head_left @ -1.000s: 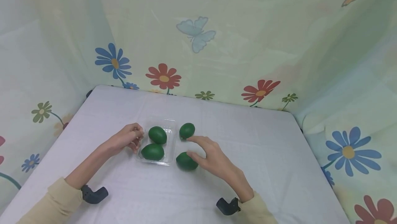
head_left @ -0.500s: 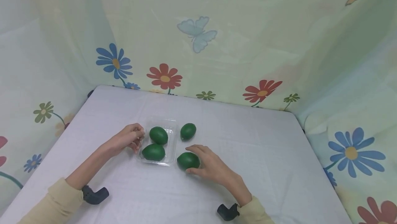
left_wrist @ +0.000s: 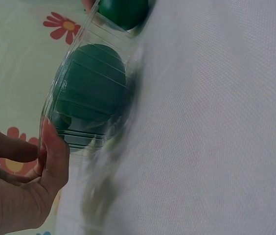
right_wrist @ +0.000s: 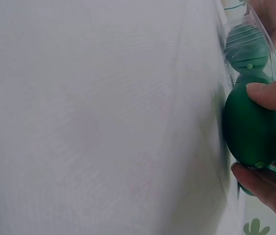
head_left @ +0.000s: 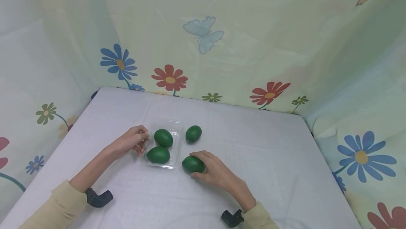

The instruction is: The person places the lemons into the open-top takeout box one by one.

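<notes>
My left hand [head_left: 133, 140] pinches the left rim of a clear plastic container [head_left: 176, 151]; the left wrist view shows thumb and finger at that edge. Two dark green limes lie inside, a far lime [head_left: 163, 138] and a near lime [head_left: 158, 155]. Just right of the container, my right hand [head_left: 215, 171] grips another lime [head_left: 192, 164], its thumb on the near side and fingers over the far side. In the right wrist view this lime [right_wrist: 255, 127] sits low against the white cloth. One more lime [head_left: 193, 134] rests behind it, right of the container's far part.
A white cloth covers the table [head_left: 253, 144]. Behind and at both sides hangs a curtain [head_left: 241, 45] printed with flowers and a butterfly. Dark devices [head_left: 99, 198] are strapped at both wrists.
My right hand has come down and toward me, from between the two loose limes onto the nearer one, and its fingers have closed around it. The left hand stays at the container.
</notes>
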Demonstrator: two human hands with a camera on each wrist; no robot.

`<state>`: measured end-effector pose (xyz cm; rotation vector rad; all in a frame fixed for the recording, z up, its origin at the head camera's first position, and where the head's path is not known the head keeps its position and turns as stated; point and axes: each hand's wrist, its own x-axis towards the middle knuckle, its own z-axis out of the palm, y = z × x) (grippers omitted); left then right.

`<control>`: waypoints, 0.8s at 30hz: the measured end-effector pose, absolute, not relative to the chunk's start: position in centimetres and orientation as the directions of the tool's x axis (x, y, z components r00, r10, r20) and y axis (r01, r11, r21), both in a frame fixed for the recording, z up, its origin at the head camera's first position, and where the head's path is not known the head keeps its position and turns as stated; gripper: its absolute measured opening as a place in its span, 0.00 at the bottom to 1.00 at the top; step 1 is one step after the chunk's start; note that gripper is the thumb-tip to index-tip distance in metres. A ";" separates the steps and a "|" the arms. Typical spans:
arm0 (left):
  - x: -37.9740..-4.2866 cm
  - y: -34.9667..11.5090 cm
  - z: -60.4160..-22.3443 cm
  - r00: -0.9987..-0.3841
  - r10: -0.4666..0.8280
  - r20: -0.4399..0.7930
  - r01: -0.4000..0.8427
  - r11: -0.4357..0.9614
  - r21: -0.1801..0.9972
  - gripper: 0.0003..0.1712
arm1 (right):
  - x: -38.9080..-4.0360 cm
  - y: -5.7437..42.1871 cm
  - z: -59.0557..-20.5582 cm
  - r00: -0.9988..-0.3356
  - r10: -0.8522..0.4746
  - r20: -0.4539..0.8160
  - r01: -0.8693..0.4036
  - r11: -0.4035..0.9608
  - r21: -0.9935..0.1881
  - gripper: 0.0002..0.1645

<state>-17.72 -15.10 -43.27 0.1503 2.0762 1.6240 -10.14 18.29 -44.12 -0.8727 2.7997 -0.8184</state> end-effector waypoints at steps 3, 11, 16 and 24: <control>-17.7 -15.1 -43.3 -0.870 0.379 -0.315 -0.214 0.285 0.934 0.12 | -10.1 18.2 -44.2 -0.829 -0.555 0.073 -0.506 0.688 -0.521 0.35; -17.7 -15.2 -43.5 -0.871 0.382 -0.309 -0.209 0.280 0.937 0.11 | -9.7 18.3 -44.0 -0.826 -0.554 0.107 -0.528 0.691 -0.493 0.36; -17.7 -15.2 -43.4 -0.872 0.380 -0.307 -0.207 0.282 0.937 0.11 | -9.3 18.5 -42.8 -0.833 -0.538 0.128 -0.521 0.688 -0.505 0.36; -17.7 -15.2 -43.2 -0.871 0.373 -0.319 -0.221 0.283 0.933 0.12 | -9.8 18.2 -40.6 -0.818 -0.535 0.212 -0.564 0.674 -0.476 0.39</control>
